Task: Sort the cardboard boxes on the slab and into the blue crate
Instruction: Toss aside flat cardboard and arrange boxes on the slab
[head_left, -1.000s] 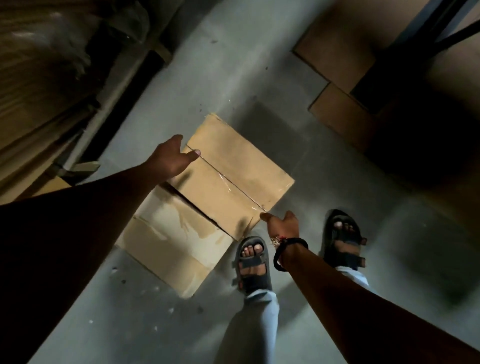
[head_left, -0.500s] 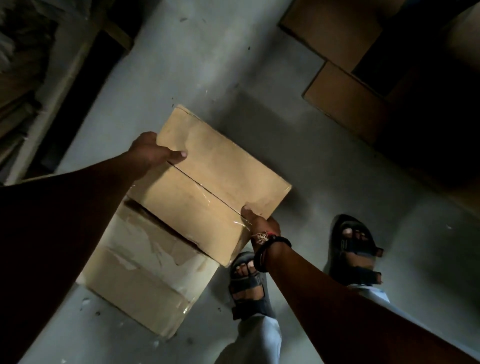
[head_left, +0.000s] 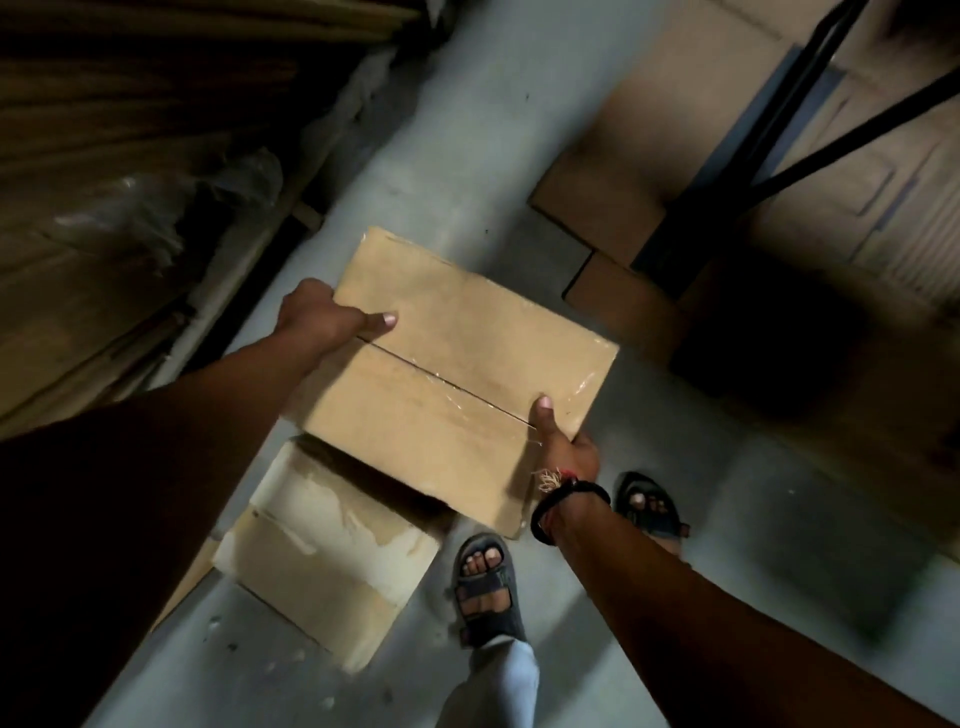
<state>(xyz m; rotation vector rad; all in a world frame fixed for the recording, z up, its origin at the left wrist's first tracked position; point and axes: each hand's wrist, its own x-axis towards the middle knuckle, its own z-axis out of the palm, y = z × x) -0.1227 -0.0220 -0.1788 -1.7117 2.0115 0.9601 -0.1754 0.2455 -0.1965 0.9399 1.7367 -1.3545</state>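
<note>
Box (head_left: 457, 374) now aloft between left hand (head_left: 317, 322), right hand (head_left: 569, 449)

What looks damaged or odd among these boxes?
The lower box has a torn top: pale patches where its surface peeled off. The upper box, gripped by the left hand and right hand, looks sound.

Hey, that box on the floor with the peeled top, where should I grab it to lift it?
The floor box lies flat and wide, with closed flaps and no handle. So likely grip its opposite side walls at the seam ends, one hand from each side, thumbs on top.
</note>
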